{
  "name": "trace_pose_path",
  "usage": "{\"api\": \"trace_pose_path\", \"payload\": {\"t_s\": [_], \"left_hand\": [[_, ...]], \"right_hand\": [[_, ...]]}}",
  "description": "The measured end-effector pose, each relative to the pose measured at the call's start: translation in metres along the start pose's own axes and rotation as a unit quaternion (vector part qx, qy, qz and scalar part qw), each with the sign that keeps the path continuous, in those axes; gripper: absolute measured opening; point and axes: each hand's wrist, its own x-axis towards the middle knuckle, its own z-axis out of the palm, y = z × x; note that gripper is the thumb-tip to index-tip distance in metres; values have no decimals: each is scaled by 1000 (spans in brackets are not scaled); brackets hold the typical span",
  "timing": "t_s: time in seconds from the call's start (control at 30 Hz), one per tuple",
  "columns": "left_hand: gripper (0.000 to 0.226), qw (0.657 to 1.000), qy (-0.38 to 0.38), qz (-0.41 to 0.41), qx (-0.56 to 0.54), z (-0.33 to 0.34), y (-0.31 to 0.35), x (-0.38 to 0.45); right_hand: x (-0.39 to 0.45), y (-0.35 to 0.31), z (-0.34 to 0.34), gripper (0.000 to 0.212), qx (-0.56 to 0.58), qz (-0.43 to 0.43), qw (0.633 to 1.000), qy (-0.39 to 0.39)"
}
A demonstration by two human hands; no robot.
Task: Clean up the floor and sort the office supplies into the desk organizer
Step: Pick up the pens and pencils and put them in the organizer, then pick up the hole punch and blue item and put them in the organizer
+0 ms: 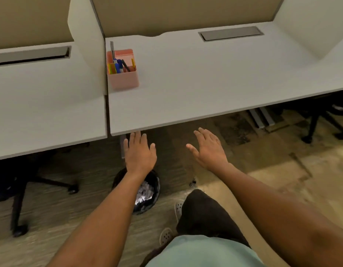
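Note:
A pink desk organizer [122, 79] stands on the white desk [205, 79] near its left divider. It holds several pens, markers and coloured sticky tabs. My left hand [139, 151] is stretched out flat, palm down, just below the desk's front edge and holds nothing. My right hand [209, 149] hovers beside it with straight spread fingers, also empty. Under my left forearm a black mesh wastebasket [147, 195] sits on the carpet with crumpled white paper inside.
A second desk [47, 105] adjoins on the left behind a divider panel [86, 41]. Black office chair bases stand on the carpet at the left [22, 191] and far right [320, 122]. A small dark object [193, 183] lies on the floor by my knee.

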Motion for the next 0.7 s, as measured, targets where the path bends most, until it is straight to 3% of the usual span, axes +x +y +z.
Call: {"api": "trace_pose_path", "payload": {"t_s": [0.47, 0.7], "left_hand": [[31, 988, -62, -13, -139, 119, 57, -100], [25, 973, -153, -95, -145, 211, 117, -142]], "right_hand": [[-101, 124, 76, 53, 53, 94, 988, -109], [-130, 217, 145, 43, 117, 86, 968, -202]]}}
